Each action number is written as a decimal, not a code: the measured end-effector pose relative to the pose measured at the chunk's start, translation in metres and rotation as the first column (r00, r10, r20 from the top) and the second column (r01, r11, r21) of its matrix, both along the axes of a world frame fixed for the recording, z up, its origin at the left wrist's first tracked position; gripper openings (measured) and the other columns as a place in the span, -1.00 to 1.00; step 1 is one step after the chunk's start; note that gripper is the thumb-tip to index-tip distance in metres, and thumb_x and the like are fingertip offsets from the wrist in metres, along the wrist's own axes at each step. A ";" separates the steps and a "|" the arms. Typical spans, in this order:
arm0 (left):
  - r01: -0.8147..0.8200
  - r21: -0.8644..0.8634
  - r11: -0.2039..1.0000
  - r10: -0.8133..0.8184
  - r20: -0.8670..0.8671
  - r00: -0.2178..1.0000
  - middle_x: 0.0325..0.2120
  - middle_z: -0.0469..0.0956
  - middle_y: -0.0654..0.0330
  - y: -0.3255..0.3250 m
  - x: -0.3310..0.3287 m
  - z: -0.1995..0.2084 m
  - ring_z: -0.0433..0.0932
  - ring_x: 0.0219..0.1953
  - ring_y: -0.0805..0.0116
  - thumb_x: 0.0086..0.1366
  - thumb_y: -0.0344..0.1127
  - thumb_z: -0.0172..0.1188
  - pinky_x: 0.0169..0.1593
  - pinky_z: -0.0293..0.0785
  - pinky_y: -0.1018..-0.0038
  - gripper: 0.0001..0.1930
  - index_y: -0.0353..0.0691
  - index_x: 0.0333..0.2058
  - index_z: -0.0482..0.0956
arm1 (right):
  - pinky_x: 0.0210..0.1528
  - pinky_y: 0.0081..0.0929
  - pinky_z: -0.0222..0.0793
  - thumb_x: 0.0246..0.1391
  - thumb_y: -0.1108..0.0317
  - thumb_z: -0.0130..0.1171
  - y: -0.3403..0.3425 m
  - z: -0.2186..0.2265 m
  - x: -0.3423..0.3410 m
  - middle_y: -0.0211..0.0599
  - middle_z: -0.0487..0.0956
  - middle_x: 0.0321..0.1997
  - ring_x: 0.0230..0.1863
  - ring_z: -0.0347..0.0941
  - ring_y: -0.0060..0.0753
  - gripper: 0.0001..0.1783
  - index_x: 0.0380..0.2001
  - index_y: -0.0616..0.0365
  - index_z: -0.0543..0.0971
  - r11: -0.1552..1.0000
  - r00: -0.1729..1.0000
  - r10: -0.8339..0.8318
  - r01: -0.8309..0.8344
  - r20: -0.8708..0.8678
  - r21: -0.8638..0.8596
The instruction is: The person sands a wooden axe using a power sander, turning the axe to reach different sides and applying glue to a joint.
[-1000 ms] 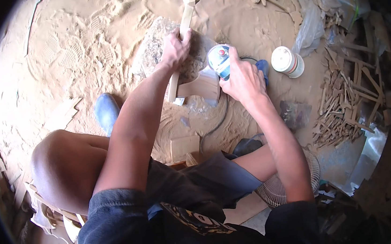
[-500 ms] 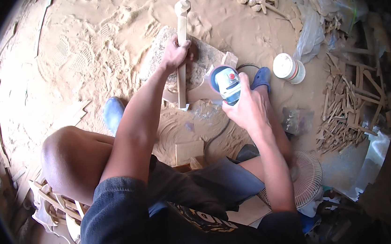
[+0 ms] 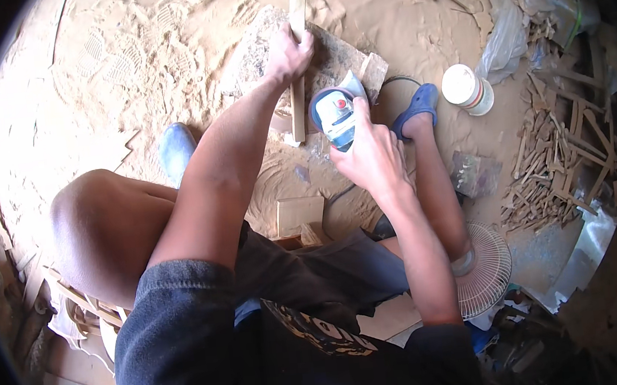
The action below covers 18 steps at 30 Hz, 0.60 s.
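My left hand (image 3: pixel 289 55) is closed around a pale wooden post (image 3: pixel 298 11) with a faceted knob at its far end. The post lies over a rough stone block (image 3: pixel 255 40), and its near end points toward me. In my right hand (image 3: pixel 373 156) is a blue-and-white angle grinder (image 3: pixel 336 121) with a round disc. Its disc sits close beside the right side of the post's near part; whether they touch I cannot tell. A light wood piece (image 3: pixel 374 75) rests at the block's right edge.
Sawdust covers the floor (image 3: pixel 181 26). A white tub (image 3: pixel 468 89) stands right of my blue clog (image 3: pixel 419 107). Farther right lies a heap of wooden sticks (image 3: pixel 543 162). A round fan (image 3: pixel 485 268) is by my right leg, and a small board (image 3: pixel 300 215) lies between my legs.
The grinder has moved left, closer to the post. My left hand and the post appear higher and farther right in the picture, as the view has shifted somewhat too.
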<state>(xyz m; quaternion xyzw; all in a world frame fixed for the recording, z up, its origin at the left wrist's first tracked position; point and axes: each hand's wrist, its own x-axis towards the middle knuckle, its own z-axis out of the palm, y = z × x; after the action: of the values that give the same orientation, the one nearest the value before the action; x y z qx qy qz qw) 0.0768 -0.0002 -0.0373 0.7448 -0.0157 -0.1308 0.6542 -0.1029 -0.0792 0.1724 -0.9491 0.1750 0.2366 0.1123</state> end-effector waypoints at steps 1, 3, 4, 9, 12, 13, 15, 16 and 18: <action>0.003 0.009 1.000 -0.003 0.005 1.000 -0.39 0.66 -0.21 0.000 -0.001 0.002 0.69 -0.28 -0.07 0.35 -0.12 0.15 -0.12 0.60 0.17 -0.56 -0.50 -0.10 0.52 | -0.09 0.19 0.57 -0.02 0.21 0.41 0.000 -0.001 0.000 0.36 0.67 -0.25 -0.17 0.65 0.43 -0.09 0.34 0.18 0.20 1.000 1.000 -0.001 0.001 0.000 0.002; 0.005 0.009 1.000 -0.005 0.006 1.000 -0.38 0.66 -0.20 -0.001 -0.002 0.004 0.69 -0.29 -0.05 0.35 -0.12 0.15 -0.13 0.60 0.17 -0.56 -0.49 -0.09 0.52 | -0.08 0.18 0.58 -0.03 0.21 0.42 0.001 -0.001 0.002 0.35 0.68 -0.25 -0.16 0.65 0.42 -0.07 0.36 0.17 0.20 1.000 1.000 0.007 -0.007 -0.015 -0.003; -0.002 0.039 0.999 0.000 0.037 0.999 -0.48 0.62 -0.04 -0.001 -0.002 0.004 0.63 -0.43 0.13 0.39 -0.11 0.15 -0.28 0.56 0.25 -0.60 -0.43 -0.10 0.50 | -0.08 0.18 0.58 -0.03 0.21 0.42 0.002 0.000 0.003 0.35 0.68 -0.25 -0.16 0.65 0.42 -0.07 0.36 0.17 0.20 1.000 1.000 0.006 -0.006 -0.017 -0.007; 0.035 0.052 0.998 -0.032 -0.064 0.997 -0.36 0.66 -0.20 -0.001 -0.001 0.007 0.69 -0.27 -0.03 0.37 -0.12 0.14 -0.12 0.59 0.19 -0.57 -0.49 -0.09 0.51 | -0.08 0.17 0.58 -0.02 0.21 0.42 0.004 0.002 0.006 0.34 0.68 -0.25 -0.16 0.65 0.41 -0.06 0.38 0.19 0.21 1.000 0.999 0.010 -0.010 -0.030 -0.011; 0.017 0.048 0.999 -0.017 -0.003 1.000 -0.37 0.66 -0.18 -0.001 0.001 -0.002 0.69 -0.27 -0.02 0.38 -0.12 0.13 -0.13 0.59 0.20 -0.57 -0.48 -0.08 0.51 | -0.07 0.17 0.58 -0.02 0.20 0.42 0.006 0.000 0.006 0.34 0.68 -0.24 -0.14 0.65 0.40 -0.05 0.39 0.20 0.21 1.000 0.999 0.017 -0.017 -0.033 -0.014; 0.014 0.044 0.999 -0.014 -0.001 1.000 -0.38 0.66 -0.17 -0.001 0.001 -0.005 0.69 -0.27 -0.02 0.38 -0.12 0.12 -0.14 0.59 0.20 -0.58 -0.47 -0.09 0.51 | -0.07 0.17 0.58 -0.02 0.20 0.42 0.006 0.001 0.006 0.34 0.68 -0.24 -0.14 0.65 0.40 -0.05 0.39 0.20 0.21 1.000 0.999 0.020 -0.020 -0.034 -0.015; 0.023 0.036 0.999 -0.023 -0.005 1.000 -0.39 0.65 -0.16 -0.004 -0.001 -0.003 0.69 -0.28 -0.01 0.39 -0.11 0.12 -0.14 0.59 0.21 -0.59 -0.45 -0.10 0.51 | -0.06 0.16 0.58 -0.02 0.21 0.43 0.004 -0.001 0.004 0.34 0.68 -0.22 -0.13 0.66 0.39 -0.04 0.39 0.20 0.20 1.000 0.999 0.015 -0.015 -0.033 -0.003; 0.029 0.030 0.999 -0.029 -0.010 1.000 -0.41 0.65 -0.14 -0.005 -0.001 -0.002 0.68 -0.30 0.00 0.39 -0.11 0.13 -0.16 0.59 0.22 -0.59 -0.44 -0.11 0.50 | -0.06 0.16 0.58 -0.02 0.21 0.43 0.004 -0.002 0.003 0.34 0.68 -0.22 -0.13 0.66 0.39 -0.04 0.39 0.20 0.20 1.000 0.999 0.011 -0.011 -0.037 -0.005; 0.027 0.025 0.999 -0.027 -0.016 1.000 -0.43 0.64 -0.11 -0.003 -0.001 -0.006 0.67 -0.32 0.02 0.39 -0.11 0.13 -0.17 0.59 0.23 -0.60 -0.43 -0.12 0.50 | -0.05 0.18 0.57 -0.01 0.23 0.42 0.007 -0.002 0.003 0.32 0.69 -0.20 -0.12 0.66 0.39 -0.08 0.36 0.21 0.21 0.999 0.999 0.027 -0.028 -0.043 -0.036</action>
<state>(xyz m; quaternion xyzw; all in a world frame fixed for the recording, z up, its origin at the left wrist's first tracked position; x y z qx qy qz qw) 0.0756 -0.0029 -0.0433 0.7517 -0.0191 -0.1455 0.6430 -0.1001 -0.0727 0.1700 -0.9480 0.1686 0.2551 0.0881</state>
